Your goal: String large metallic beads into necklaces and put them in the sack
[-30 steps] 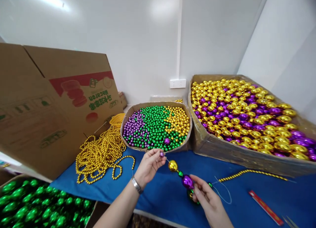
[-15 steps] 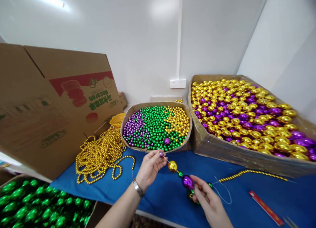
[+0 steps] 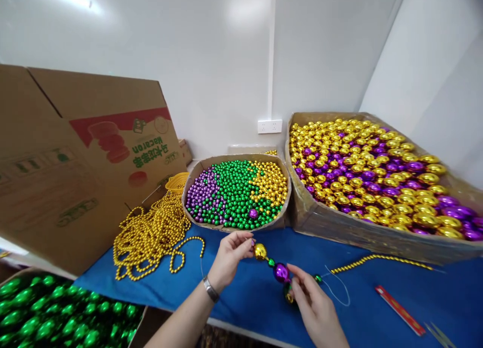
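Grip: L hand (image 3: 231,257) pinched a sm. purple bead (image 3: 252,243) betw. thumb & fingertips, bead mostly covered; R hand (image 3: 314,300) pinched the bead strand beside its lg. purple bead (image 3: 281,272), exact contact pt. hidden. Change: ½ sec. earlier a bit of bare thread showed betw. sm. purple bead & gold bead (image 3: 260,251); now that gap was gone, the two touching or nearly so. Judged: sm. purple bead had been slid down the line, so run counted one longer. Strand, held over cloth betw. both hands, L to R: sm. purple, gold, sm. green bead (image 3: 271,262), lg. purple; further beads partly hidden at R fingers. Also: 1 metal wristwatch (image 3: 210,288), L wrist; 1 blue cloth (image 3: 249,310); lg. green beads (image 3: 45,308), lower L; red packet (image 3: 400,310) & thin metal prongs (image 3: 438,334), R, type unclear; loop of clear thread (image 3: 346,302) & gold strand (image 3: 381,257) beyond; heap of gold chains (image 3: 154,237), L. Behind: box of sm. beads (image 3: 196,166), purple/green/gold, ctr.; lg. box (image 3: 339,232), gold & purple beads, R; printed carton (image 3: 45,197), L. Farthest: wall socket (image 3: 269,126).
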`<state>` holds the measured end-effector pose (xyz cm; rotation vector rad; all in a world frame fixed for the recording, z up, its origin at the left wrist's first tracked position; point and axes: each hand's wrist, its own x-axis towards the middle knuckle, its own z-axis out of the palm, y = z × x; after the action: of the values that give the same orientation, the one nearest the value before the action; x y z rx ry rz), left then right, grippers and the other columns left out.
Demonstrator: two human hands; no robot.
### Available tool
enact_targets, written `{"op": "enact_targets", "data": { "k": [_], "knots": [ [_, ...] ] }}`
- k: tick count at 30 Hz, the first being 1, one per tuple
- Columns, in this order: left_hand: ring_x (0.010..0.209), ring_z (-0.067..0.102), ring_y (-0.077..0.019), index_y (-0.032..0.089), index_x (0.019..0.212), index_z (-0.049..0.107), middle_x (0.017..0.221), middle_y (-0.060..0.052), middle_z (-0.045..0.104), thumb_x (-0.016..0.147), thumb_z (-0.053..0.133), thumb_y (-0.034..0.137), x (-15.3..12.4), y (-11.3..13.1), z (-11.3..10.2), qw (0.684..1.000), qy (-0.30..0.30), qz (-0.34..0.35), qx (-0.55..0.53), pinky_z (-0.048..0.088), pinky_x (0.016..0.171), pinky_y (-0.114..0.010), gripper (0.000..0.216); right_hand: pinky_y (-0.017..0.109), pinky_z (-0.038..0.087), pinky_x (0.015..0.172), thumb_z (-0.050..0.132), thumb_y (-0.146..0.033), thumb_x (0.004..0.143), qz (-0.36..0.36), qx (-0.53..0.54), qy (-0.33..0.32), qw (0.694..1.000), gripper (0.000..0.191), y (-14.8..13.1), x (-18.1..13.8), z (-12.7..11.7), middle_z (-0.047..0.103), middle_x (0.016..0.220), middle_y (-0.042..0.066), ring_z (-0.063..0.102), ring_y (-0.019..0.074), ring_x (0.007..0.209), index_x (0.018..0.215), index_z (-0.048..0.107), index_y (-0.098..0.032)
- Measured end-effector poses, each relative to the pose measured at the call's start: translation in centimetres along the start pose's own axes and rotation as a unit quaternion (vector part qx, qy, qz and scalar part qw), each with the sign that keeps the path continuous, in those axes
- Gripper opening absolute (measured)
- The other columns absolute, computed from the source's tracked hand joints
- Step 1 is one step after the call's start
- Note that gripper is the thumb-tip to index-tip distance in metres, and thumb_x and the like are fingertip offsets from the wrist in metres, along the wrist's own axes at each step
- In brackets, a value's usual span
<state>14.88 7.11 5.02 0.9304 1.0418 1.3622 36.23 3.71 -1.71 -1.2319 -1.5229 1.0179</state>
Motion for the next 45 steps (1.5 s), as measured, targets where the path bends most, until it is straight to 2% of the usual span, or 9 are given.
{"op": "enact_targets", "data": {
  "k": [4,9,16,22,29,32,35,39,45],
  "knots": [
    [0.069,0.06,-0.0137,0.013,0.081,0.066,0.083,-0.006,0.068,0.072,0.071,0.035,0.0,-0.4,-0.1,0.997,-0.01,0.018,0.07,0.048,0.062,-0.024,0.024,0.033,0.049,0.085,0.042,-0.034,0.088,-0.07,-0.128,-0.016,0.989,0.034,0.1,0.5,0.1,0.065,0.109,0.007,0.062,0.0221,0.099,0.117,0.058,-0.024],
    [0.077,0.062,-0.0183,0.016,0.076,0.066,0.082,-0.006,0.069,0.078,0.062,0.034,0.1,0.9,0.0,0.959,-0.005,0.145,0.244,0.047,0.07,-0.027,0.019,0.032,0.051,0.078,0.039,-0.032,0.089,-0.097,-0.209,-0.048,0.972,0.033,-0.7,2.1,-1.0,0.066,0.102,0.006,0.064,0.0209,0.091,0.116,0.057,-0.025],
    [0.078,0.061,-0.0172,0.019,0.081,0.064,0.082,-0.005,0.068,0.084,0.055,0.027,0.0,4.0,1.9,0.885,-0.048,0.271,0.377,0.046,0.072,-0.027,0.013,0.029,0.047,0.084,0.039,-0.031,0.092,-0.195,-0.156,-0.112,0.962,0.03,-6.4,6.2,0.4,0.063,0.108,0.007,0.06,0.019,0.099,0.117,0.056,-0.023],
    [0.069,0.06,-0.0146,0.018,0.08,0.061,0.077,-0.003,0.065,0.084,0.054,0.027,0.3,4.6,1.4,0.905,-0.01,0.266,0.333,0.046,0.063,-0.024,0.012,0.029,0.049,0.074,0.041,-0.032,0.092,-0.205,-0.149,-0.159,0.954,0.026,-4.8,7.1,3.2,0.067,0.089,0.006,0.064,0.0182,0.082,0.096,0.066,-0.022],
    [0.065,0.06,-0.0134,0.017,0.082,0.06,0.071,-0.001,0.064,0.085,0.055,0.029,0.5,4.7,0.6,0.93,0.015,0.258,0.262,0.048,0.061,-0.023,0.013,0.027,0.048,0.079,0.042,-0.031,0.092,-0.184,-0.119,-0.184,0.958,0.026,-4.1,7.1,2.9,0.068,0.1,0.004,0.064,0.0166,0.091,0.109,0.061,-0.022],
    [0.067,0.061,-0.0132,0.017,0.084,0.061,0.074,-0.002,0.064,0.084,0.055,0.03,0.2,4.6,0.9,0.937,0.027,0.259,0.234,0.049,0.062,-0.023,0.015,0.023,0.048,0.068,0.037,-0.032,0.094,-0.178,-0.109,-0.194,0.958,0.028,-5.0,7.0,2.9,0.069,0.085,0.002,0.065,0.0136,0.075,0.098,0.063,-0.021],
    [0.082,0.063,-0.0163,0.017,0.101,0.059,0.094,-0.006,0.066,0.083,0.057,0.029,-0.2,2.9,0.7,0.954,0.021,0.226,0.195,0.051,0.073,-0.027,0.022,0.021,0.046,0.063,0.035,-0.032,0.095,-0.171,-0.108,-0.177,0.963,0.03,-5.6,6.8,2.7,0.067,0.077,0.001,0.062,0.0123,0.067,0.092,0.062,-0.02],
    [0.11,0.054,-0.0239,0.02,0.129,0.043,0.127,-0.011,0.054,0.079,0.063,0.03,-0.6,-1.8,0.4,0.958,-0.104,0.15,0.223,0.044,0.093,-0.038,0.055,0.021,0.045,0.066,0.036,-0.032,0.095,-0.169,-0.105,-0.149,0.969,0.027,-5.9,6.4,2.0,0.066,0.078,0.001,0.061,0.0116,0.069,0.095,0.06,-0.02],
    [0.105,0.055,-0.0248,0.017,0.122,0.049,0.117,-0.01,0.059,0.075,0.065,0.032,0.1,-6.3,1.8,0.919,-0.21,0.154,0.295,0.044,0.092,-0.038,0.052,0.021,0.045,0.064,0.035,-0.031,0.095,-0.157,-0.102,-0.111,0.976,0.027,-5.9,5.5,1.0,0.066,0.079,0.001,0.061,0.0118,0.069,0.09,0.06,-0.02]
  ]
}}
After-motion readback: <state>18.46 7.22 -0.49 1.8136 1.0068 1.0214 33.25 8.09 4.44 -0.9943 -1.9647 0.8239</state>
